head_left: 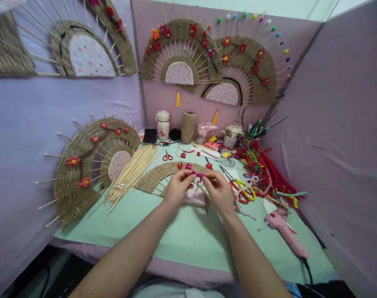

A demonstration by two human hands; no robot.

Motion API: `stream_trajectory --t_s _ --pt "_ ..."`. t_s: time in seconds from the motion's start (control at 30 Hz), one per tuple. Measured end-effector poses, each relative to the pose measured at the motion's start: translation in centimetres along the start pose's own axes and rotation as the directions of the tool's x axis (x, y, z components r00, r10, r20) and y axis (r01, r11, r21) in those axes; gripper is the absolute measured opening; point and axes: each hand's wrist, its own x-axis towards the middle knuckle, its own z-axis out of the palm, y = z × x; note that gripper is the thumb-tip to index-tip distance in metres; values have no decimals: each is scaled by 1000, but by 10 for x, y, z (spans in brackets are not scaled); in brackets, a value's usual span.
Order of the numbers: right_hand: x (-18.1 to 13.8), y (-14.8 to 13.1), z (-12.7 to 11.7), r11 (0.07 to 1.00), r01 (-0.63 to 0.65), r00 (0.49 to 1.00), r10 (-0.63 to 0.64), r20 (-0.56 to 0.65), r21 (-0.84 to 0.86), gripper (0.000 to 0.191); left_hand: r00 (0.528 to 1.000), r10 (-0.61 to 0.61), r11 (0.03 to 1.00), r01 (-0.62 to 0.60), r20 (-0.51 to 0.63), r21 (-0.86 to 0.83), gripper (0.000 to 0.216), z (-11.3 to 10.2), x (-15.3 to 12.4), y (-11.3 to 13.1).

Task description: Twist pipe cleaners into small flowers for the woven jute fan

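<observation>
Between my two hands is a magenta pipe cleaner [199, 177], bent into small loops. My left hand [180, 188] pinches its left end, and my right hand [218, 189] pinches the right side. Both hands are above a twine-woven fan [159, 174] lying on the table, its half-round spotted centre [195, 194] partly hidden beneath them. Red and magenta pipe cleaner flowers [180, 165] sit along the fan's upper edge, and another red flower [209, 166] is just beyond my right hand.
Bamboo sticks [131, 174] and a finished fan [67, 182] are at left. Small red scissors [167, 155] lie behind. To the right are yellow-handled scissors [250, 190], a heap of coloured pipe cleaners [266, 165] and a pink glue gun [286, 236] with a cord. A twine spool [188, 127] stands at the back.
</observation>
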Motion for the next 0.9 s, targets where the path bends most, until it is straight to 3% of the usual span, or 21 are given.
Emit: stream_trajectory --t_s 0.13,0.3,0.57,0.67,0.73,0.83,0.9 --pt "3 1 -1 968 -182 982 168 90 171 19 991 -98 989 107 85 -99 25 2 -4 4" --pt "4 8 -3 856 -409 904 332 270 317 25 953 -212 964 240 217 -113 26 0 -5 4" --pt "5 19 -6 844 -453 859 328 393 286 17 923 -316 937 340 221 -83 19 0 -5 1" --pt "5 18 -4 913 -363 902 293 318 187 17 943 -286 947 305 171 -99 19 0 -3 -1" --pt "4 16 -3 972 -226 966 216 141 61 15 969 -226 963 238 100 -129 21 0 -1 -2" --pt "1 13 -2 994 10 995 -21 -93 -111 9 996 -89 989 86 -20 -119 23 1 0 -2" --pt "0 12 -2 972 180 977 -194 -85 -151 6 999 10 999 -13 -52 -51 25 2 0 -2"
